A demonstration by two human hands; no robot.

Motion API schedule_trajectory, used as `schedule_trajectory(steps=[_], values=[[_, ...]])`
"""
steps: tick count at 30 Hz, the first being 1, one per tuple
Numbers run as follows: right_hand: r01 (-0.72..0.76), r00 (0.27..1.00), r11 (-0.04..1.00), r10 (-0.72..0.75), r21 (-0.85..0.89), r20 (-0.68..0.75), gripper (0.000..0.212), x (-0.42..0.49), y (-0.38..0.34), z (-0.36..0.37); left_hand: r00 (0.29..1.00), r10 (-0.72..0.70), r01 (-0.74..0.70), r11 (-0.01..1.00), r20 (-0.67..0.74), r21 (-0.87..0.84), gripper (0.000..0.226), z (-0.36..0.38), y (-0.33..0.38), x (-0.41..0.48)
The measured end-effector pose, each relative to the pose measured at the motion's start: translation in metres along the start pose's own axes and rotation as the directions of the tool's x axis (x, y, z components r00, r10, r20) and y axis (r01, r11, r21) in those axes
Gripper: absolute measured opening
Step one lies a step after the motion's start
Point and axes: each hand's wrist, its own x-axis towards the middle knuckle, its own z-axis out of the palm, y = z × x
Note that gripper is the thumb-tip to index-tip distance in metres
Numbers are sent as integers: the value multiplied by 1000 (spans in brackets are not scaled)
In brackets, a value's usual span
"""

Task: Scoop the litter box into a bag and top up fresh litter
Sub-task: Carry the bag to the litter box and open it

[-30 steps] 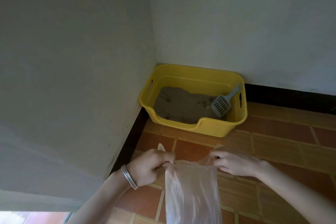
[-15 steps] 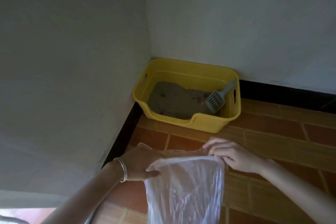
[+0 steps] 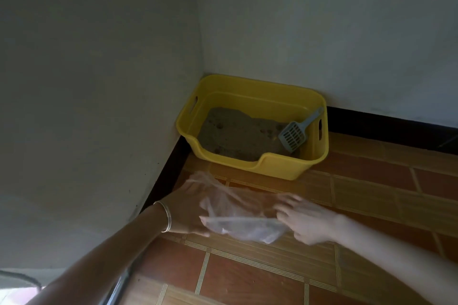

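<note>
View from a head-worn camera, looking down into the corner of a room. A yellow plastic litter box [image 3: 280, 168] sits on the floor, pushed into the corner where two pale walls [image 3: 99, 82] meet. It has a cut-out handle in each end and a dip in its near rim. Grey-brown litter [image 3: 233, 134] covers most of its bottom, with a few darker clumps showing. A grey slotted scoop [image 3: 293, 135] lies inside at the right end, its head on the litter and its handle leaning up against the right wall of the box.

In front of the box, above the reddish-brown tiled floor [image 3: 371, 193], two bare hands hold a thin, clear plastic bag [image 3: 238, 215] between them. The bag is crumpled and lies roughly level, near the box but not touching it. The left hand [image 3: 186, 208], with a thin silver bangle [image 3: 166, 215] on its wrist, has its grip closed on the bag's left edge, thumb on the near side and fingers showing through the film. The right hand [image 3: 307, 223] meets the bag's right edge; it is blurred, so I cannot tell whether its grip is closed on the plastic. A black skirting board [image 3: 168, 176] runs along the foot of both walls.
</note>
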Motion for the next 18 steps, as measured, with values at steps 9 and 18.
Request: schedule_trajectory(steps=[9,18], values=[[-130,968,954,181,272,-172,41,14,7,0,991,130,-131,991,25,37,62,-3,34,19],[17,1000,961,-20,276,9,35,40,-63,71,973,230,-223,956,-17,189,21,7,60,28]])
